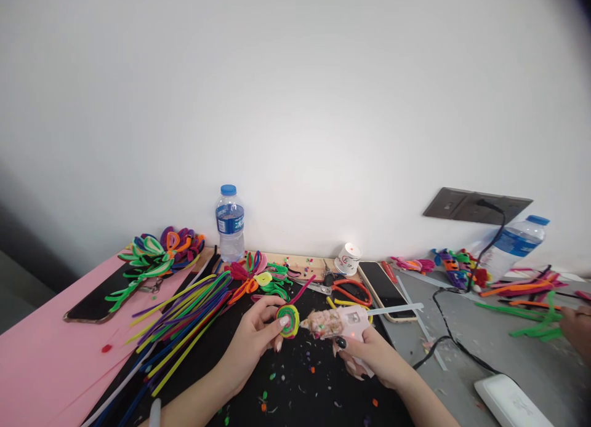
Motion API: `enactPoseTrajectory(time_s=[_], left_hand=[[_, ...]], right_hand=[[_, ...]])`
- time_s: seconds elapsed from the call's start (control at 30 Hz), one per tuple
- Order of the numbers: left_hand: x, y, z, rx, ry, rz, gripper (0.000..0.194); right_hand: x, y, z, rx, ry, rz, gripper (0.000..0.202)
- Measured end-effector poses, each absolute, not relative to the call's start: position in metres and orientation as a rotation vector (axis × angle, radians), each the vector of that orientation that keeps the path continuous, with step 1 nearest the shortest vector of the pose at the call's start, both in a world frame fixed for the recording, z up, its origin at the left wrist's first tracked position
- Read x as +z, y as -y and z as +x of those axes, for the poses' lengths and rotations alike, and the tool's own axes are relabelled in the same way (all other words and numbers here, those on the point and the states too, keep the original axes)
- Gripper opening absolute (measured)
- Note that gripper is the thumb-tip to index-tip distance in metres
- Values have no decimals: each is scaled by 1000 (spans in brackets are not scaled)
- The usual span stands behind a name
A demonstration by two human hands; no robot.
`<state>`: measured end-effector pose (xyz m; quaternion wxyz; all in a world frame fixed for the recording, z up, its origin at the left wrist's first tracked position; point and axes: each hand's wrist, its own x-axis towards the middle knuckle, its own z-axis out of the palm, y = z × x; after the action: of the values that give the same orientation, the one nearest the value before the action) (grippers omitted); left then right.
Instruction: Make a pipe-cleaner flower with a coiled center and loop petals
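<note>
My left hand (263, 331) pinches a flat coiled disc (288, 321) of pipe cleaner, with yellow, green and pink rings; a magenta end sticks up from it. My right hand (369, 356) is wrapped round a pale pink hot glue gun (353, 323), whose crusted nozzle points left at the edge of the disc. A clear glue stick (397, 309) comes out of the gun's back. Whether the nozzle touches the disc, I cannot tell. Behind the hands are orange-handled scissors (351, 290) and a pipe-cleaner flower (253, 278).
Loose pipe cleaners (184, 322) lie at the left, beside a phone (99, 295). A water bottle (229, 224), a paper cup (348, 259) and another phone (385, 288) stand or lie along the back. Black cables (446, 319) cross the right side, near another person's hand (577, 328).
</note>
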<state>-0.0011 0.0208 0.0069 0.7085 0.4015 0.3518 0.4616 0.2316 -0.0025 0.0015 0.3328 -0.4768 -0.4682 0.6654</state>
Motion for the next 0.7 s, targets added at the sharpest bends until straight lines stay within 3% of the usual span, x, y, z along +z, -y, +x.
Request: enactPoseTrajectory(time_s=[0.7], left_hand=[[-1,-20,-2,944,-712,954,26]], right_hand=[[2,1,230,1693,1187,-1185,38]])
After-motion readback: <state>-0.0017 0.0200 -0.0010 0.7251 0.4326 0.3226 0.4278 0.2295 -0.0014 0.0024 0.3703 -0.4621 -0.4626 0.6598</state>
